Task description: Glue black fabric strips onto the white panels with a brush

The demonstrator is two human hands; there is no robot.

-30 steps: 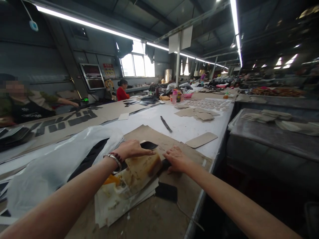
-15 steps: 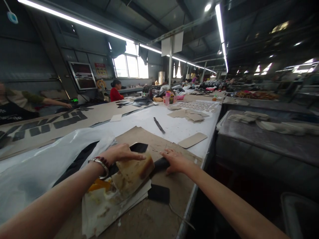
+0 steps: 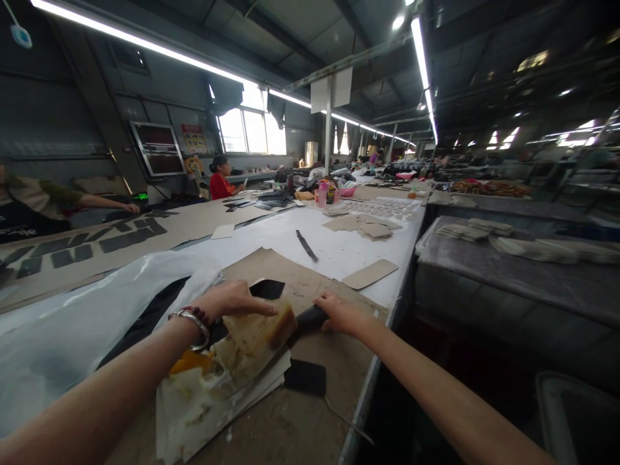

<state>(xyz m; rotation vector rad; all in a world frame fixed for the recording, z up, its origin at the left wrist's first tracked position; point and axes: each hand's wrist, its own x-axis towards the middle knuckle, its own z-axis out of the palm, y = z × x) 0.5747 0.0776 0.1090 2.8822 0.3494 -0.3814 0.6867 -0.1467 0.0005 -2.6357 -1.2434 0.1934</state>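
Note:
My left hand (image 3: 237,300), with a bracelet at its wrist, lies over a yellowish, stained block (image 3: 259,329). Its thumb stretches along the top, while the other fingers are mostly hidden on the far side. My right hand (image 3: 339,313) is closed on the end of a dark strip (image 3: 310,321) that runs up against the block's right side. Beyond the left hand a black pointed piece (image 3: 268,289) sticks out; whether it joins the strip I cannot tell. Under the block are glue-smeared pale sheets (image 3: 194,413), with something orange (image 3: 191,361) beside them.
A black flat piece with a thin handle (image 3: 306,378) lies near the table's right edge. Brown board (image 3: 271,265) covers the worktop here. Clear plastic sheeting (image 3: 62,342) spreads leftward. Ahead are a dark strip (image 3: 306,245) and a beige panel (image 3: 369,274). Co-workers sit at left.
My right hand's fingers, spread over the dark strip before, have closed round its end. My left hand stays on the block. The view has shifted slightly.

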